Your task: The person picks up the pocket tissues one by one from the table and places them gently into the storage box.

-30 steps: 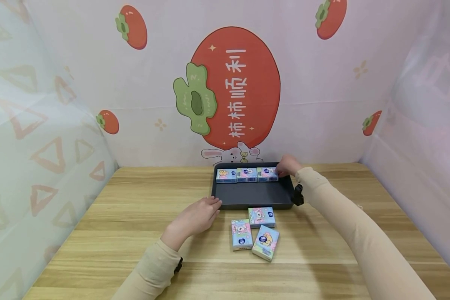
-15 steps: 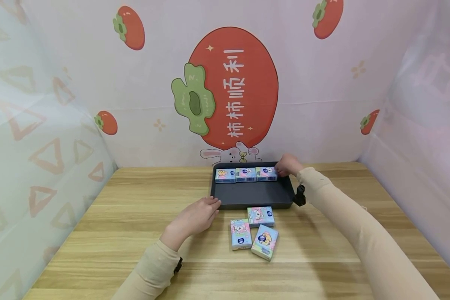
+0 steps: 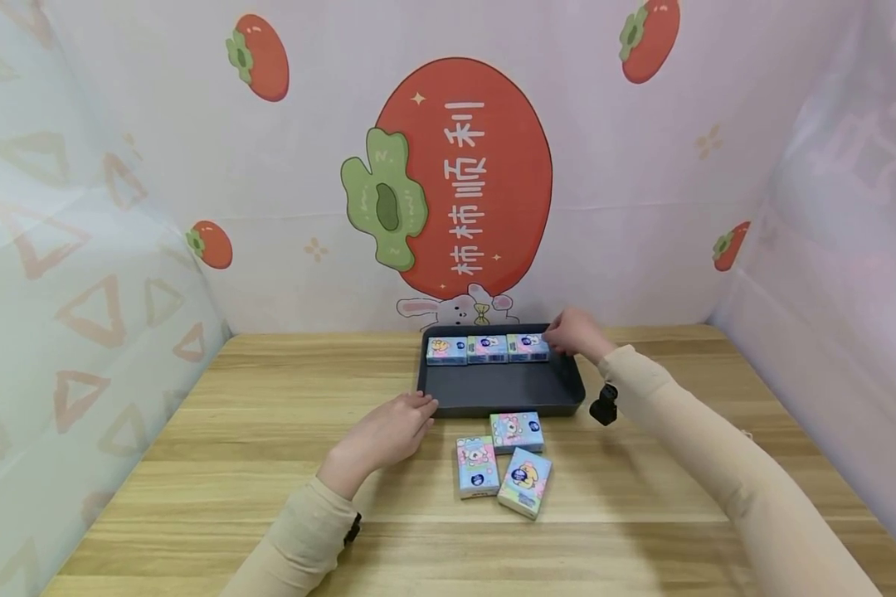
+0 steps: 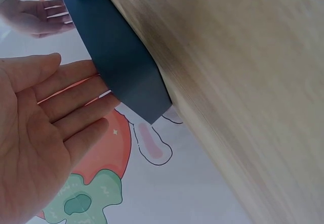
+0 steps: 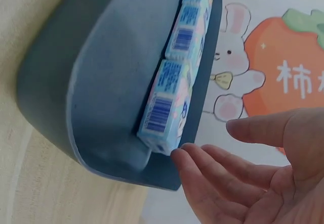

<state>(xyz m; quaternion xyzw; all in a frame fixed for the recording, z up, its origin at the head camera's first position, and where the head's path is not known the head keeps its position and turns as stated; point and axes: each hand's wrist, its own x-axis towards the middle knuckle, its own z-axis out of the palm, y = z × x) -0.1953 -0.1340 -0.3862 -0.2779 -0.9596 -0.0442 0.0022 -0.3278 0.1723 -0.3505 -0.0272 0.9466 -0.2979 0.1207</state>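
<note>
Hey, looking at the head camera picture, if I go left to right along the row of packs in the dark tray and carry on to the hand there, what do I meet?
Pack with a yellow character → middle pack → right-end pack → right hand.

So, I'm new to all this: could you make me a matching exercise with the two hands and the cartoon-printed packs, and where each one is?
Column one
1. Left hand
2. Right hand
3. Row of three packs
4. Three loose packs

Column two
A. Inside the dark grey tray, along its far wall
B. Grouped together on the wooden table, in front of the tray
C. By the tray's near left corner
D. At the right end of the row

Pairs: 1-C, 2-D, 3-A, 4-B
</note>
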